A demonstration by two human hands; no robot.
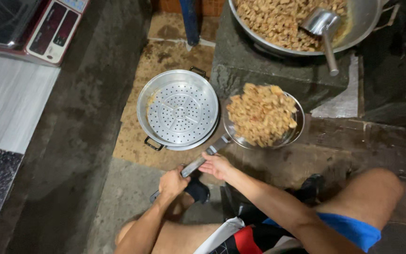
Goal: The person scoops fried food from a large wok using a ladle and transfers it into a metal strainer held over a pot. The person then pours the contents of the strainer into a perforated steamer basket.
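Note:
My left hand (172, 182) and my right hand (216, 164) both grip the long metal handle (198, 162) of a round wire skimmer (293, 132). The skimmer is heaped with golden fried pieces (261, 114) and is held above the floor. Just left of it sits a round steel pot with a perforated steamer plate (180, 111) inside, on the floor. A large steel wok (359, 26) full of the same fried pieces stands on a concrete stove at the top, with a metal ladle (323, 28) resting in it.
The concrete stove block (259, 70) rises behind the skimmer. A digital scale (48, 30) sits on a counter at the top left. My bare knees and dark sandals (198, 190) are at the bottom. A blue pole (190, 21) stands at the top centre.

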